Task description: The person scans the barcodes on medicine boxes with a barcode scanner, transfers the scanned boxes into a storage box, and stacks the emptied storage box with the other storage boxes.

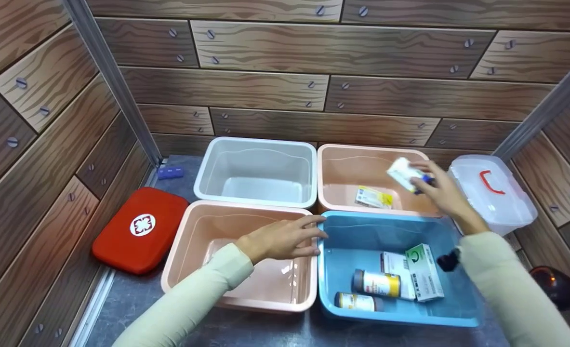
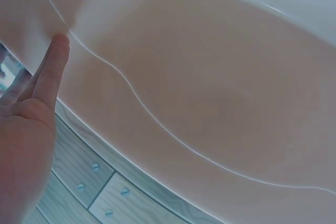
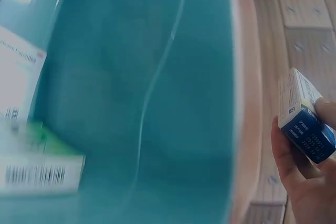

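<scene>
My right hand (image 1: 441, 193) pinches a small white medicine box (image 1: 401, 172) with a dark blue end (image 3: 311, 135) between thumb and fingers. It holds the box above the back right pink bin (image 1: 345, 150), where a yellow and white box (image 1: 374, 197) lies. My left hand (image 1: 283, 238) has its fingers loosely extended to the rim between the front pink bin (image 1: 181, 243) and the blue bin (image 1: 391, 318). Inside the blue bin lie a brown bottle (image 1: 377, 283), a smaller bottle (image 1: 358, 302), a green and white box (image 1: 424, 273) and a partly covered white box (image 1: 394, 265).
A pale grey bin (image 1: 256, 144) stands at the back left. The red first-aid case (image 1: 138, 241) and a purple pill organizer (image 1: 170, 172) are on the left. To the right are a lidded clear box (image 1: 499, 193) with a red handle and a dark round object (image 1: 554, 287). Wood-patterned walls enclose the surface.
</scene>
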{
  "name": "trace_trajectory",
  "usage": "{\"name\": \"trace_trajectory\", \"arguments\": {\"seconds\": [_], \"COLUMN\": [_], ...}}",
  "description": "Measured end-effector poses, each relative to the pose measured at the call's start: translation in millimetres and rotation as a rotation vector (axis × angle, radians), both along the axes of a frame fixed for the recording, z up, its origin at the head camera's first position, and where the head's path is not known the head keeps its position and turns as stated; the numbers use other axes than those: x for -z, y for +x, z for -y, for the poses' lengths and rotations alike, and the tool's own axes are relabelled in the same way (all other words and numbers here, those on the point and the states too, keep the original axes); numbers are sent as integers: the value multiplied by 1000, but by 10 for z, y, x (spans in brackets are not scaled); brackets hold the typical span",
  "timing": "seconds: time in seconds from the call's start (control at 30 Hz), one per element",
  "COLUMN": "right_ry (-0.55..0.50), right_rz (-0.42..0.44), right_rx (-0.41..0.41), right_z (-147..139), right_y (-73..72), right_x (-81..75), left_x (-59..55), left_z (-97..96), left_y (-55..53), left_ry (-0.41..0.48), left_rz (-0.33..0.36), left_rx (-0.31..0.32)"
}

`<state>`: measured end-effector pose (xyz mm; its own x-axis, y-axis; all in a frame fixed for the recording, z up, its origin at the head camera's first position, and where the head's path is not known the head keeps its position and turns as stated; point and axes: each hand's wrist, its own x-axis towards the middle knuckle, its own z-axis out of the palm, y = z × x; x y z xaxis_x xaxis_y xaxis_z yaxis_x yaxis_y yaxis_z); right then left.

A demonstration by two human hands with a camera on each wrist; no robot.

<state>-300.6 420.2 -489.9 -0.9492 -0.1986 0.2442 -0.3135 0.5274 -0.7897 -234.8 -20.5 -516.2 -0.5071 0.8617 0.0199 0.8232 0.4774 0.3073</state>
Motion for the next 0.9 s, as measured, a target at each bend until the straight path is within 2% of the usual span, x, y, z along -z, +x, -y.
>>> {"name": "trace_trajectory", "arguments": {"seconds": [0.13,0.3,0.47,0.7,0.8,0.9], "right_ry": [-8,94,173,212,267,297], "right_rz": [61,128,131,318,303,226], "right_rx": [-84,-123,-181,-248,-243,-217], "right_z": [274,592,843,959,972,981], "right_y": [-174,-338,-459,-507,-515,-530], "right_x": [97,216,343,466,497,511], "left_x": [0,-4,-16,-11,-8,-5], "left_z": [-1,3,-5,-32,-29,-16], "left_y": [1,4,-1,4,7,0], "left_ry": [1,-4,-8,-30,-30,-15], "left_rz": [-5,1,-6,12,17,9], "left_rx": [-1,-3,-5,-14,-19,-14]}}
